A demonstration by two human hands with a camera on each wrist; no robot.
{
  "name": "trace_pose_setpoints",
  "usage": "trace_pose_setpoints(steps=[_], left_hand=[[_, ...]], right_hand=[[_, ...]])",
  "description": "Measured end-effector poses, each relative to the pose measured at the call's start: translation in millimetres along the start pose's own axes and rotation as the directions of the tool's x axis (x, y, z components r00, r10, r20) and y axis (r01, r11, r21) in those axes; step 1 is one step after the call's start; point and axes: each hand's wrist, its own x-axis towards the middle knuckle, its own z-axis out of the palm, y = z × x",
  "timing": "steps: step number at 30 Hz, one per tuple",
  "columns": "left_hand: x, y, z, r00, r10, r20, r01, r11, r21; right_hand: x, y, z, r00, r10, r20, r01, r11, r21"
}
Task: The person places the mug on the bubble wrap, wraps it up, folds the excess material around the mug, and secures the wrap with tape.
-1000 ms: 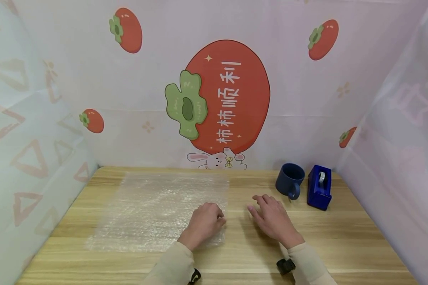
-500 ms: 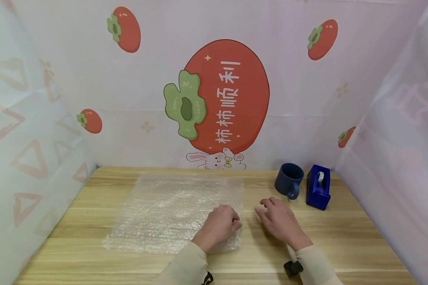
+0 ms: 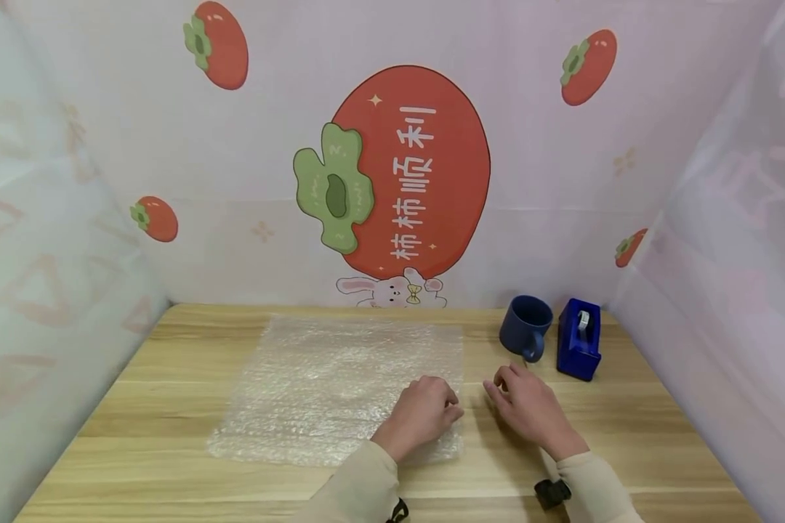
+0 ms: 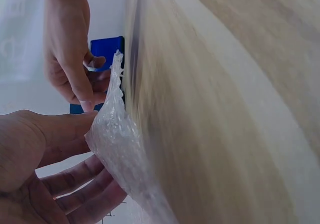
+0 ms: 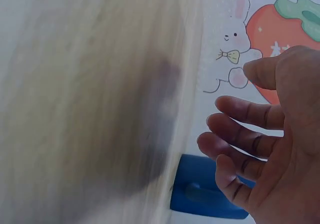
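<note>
A clear sheet of bubble wrap [image 3: 327, 385] lies flat on the wooden table, left of centre. The left hand [image 3: 425, 410] pinches its right edge between thumb and fingers; in the left wrist view the pinched bubble wrap [image 4: 120, 144] lifts off the tabletop. To the right, the right hand [image 3: 530, 403] hovers over the table with loosely bent fingers and nothing in them. The right wrist view shows that hand's fingers [image 5: 245, 139] spread apart. Just beyond the right hand stands a dark blue mug [image 3: 522, 327], its handle turned toward the front.
A blue tape dispenser [image 3: 578, 340] with a roll in it stands right of the mug, near the back right corner of the table [image 3: 157, 407]. Printed cloth walls [image 3: 248, 254] enclose the table at the back and on both sides.
The left hand has drawn the bubble wrap to the right across the table. The right hand has shifted slightly right, still holding nothing. The mug and dispenser stay in place.
</note>
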Motion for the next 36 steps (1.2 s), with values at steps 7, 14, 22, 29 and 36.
trace_pose_setpoints(steps=[7,14,22,29,36], left_hand=[[6.8,8.0,4.1,1.0,0.018,0.005,-0.018,1.0,0.016],[7.4,12.9,8.7,1.0,-0.006,0.007,0.006,0.998,0.066],[3.9,13.3,6.6,1.0,-0.018,0.009,0.017,0.996,0.089],[-6.0,4.2,-2.3,0.999,-0.038,-0.013,0.039,0.995,0.092],[-18.5,-11.2,-16.1,0.997,-0.055,-0.052,0.06,0.993,0.097]], right_hand=[[-0.8,7.0,-3.8,0.999,0.037,0.014,-0.037,0.999,0.005],[-5.1,10.0,-4.6,0.999,0.047,0.026,-0.048,0.998,0.027],[-7.8,6.3,-2.6,0.993,0.071,0.092,-0.076,0.996,0.052],[-8.5,0.8,0.5,0.988,0.067,0.14,-0.076,0.995,0.063],[-6.7,-6.7,5.3,0.986,0.067,0.153,-0.074,0.996,0.04]])
